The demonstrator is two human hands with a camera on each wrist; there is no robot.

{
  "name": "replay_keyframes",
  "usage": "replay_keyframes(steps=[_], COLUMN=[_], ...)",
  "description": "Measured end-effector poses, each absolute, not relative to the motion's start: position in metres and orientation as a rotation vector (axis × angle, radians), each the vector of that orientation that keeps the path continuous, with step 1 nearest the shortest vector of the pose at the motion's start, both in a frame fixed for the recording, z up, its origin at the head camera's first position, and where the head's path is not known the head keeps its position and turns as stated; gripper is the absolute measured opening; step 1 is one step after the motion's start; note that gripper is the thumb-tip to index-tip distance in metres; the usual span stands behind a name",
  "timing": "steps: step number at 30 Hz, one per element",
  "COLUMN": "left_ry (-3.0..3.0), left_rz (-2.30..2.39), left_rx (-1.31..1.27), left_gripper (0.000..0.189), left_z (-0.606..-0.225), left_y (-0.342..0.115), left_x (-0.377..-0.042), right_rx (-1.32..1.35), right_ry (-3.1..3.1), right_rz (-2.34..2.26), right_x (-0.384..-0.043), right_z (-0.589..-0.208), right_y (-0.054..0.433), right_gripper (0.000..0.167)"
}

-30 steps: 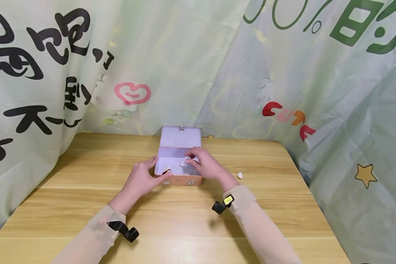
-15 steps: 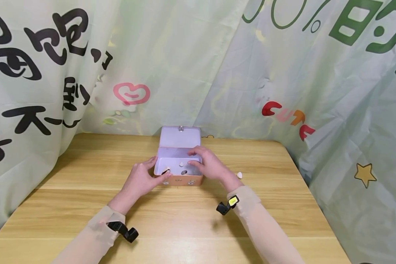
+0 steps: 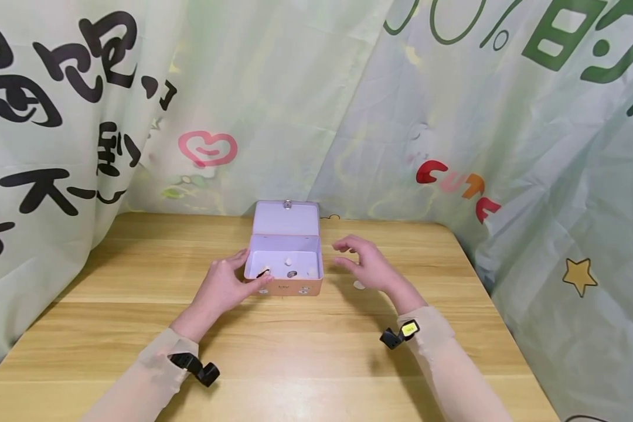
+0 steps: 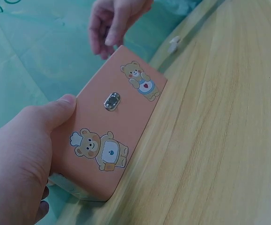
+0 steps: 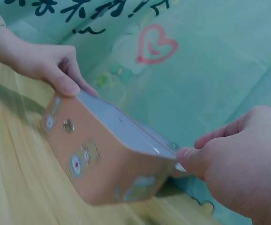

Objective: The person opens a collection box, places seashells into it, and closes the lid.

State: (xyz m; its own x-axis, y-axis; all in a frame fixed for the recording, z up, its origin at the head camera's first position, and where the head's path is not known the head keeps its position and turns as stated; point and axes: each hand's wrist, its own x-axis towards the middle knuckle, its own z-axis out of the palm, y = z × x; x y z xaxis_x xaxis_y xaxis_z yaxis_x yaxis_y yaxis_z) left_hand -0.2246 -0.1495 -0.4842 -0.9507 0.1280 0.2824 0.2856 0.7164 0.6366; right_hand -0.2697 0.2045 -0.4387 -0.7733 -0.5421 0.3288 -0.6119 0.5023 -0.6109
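Observation:
An orange tin box [image 3: 283, 288] with a lilac inside and bear pictures on its front [image 4: 109, 122] stands on the table, its hinged lid [image 3: 286, 218] raised at the back. My left hand [image 3: 229, 286] grips its left end, thumb at the front rim. Inside lie a dark oval piece [image 3: 292, 274], small white pieces [image 3: 288, 261] and a white-and-dark piece [image 3: 264, 271] by the left thumb. My right hand [image 3: 374, 269] hovers right of the box with fingers loosely bent and nothing held. Partly below it, a small white piece [image 3: 358, 285] lies on the table.
The wooden table [image 3: 306, 363] ends at the back against a pale printed curtain [image 3: 274, 105], which also hangs along both sides. A black camera [image 3: 195, 368] is strapped to the left wrist, another [image 3: 399, 334] to the right. A dark cord [image 3: 585, 418] shows at the bottom right.
My right hand has let go of a small piece inside the box, then drawn back out to the right toward the white piece on the table. The left hand keeps its grip.

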Motion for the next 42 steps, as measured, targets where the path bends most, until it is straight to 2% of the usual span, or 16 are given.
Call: replay_keyframes(steps=[8,15,29,35,42], left_ry=[-2.666,-2.672,-2.698,-2.7,-2.701], left_rz=[-1.069,-1.086,-1.078,-1.069,-1.07], left_rx=[-0.352,-0.347,-0.326,-0.331,-0.328], left_gripper=[0.097,0.094,0.096,0.096,0.097], left_z=[-0.488,-0.486,-0.486,-0.484,-0.484], left_y=[-0.15,-0.15,-0.149,-0.149,-0.149], left_x=[-0.226,-0.226,-0.225,-0.225,-0.224], right_rx=[0.895,0.873,0.883,0.858,0.874], right_ry=[-2.776,-2.839,-2.792,-2.81,-2.766], right_rz=[1.052,0.807,0.718,0.755,0.842], right_x=[-0.258,-0.248,-0.241,-0.241,-0.246], right_z=[-0.458,-0.481,-0.503,-0.5,-0.48], right_y=[0.239,0.258,0.26,0.258,0.251], right_gripper=[0.034,0.041,0.015,0.014,0.016])
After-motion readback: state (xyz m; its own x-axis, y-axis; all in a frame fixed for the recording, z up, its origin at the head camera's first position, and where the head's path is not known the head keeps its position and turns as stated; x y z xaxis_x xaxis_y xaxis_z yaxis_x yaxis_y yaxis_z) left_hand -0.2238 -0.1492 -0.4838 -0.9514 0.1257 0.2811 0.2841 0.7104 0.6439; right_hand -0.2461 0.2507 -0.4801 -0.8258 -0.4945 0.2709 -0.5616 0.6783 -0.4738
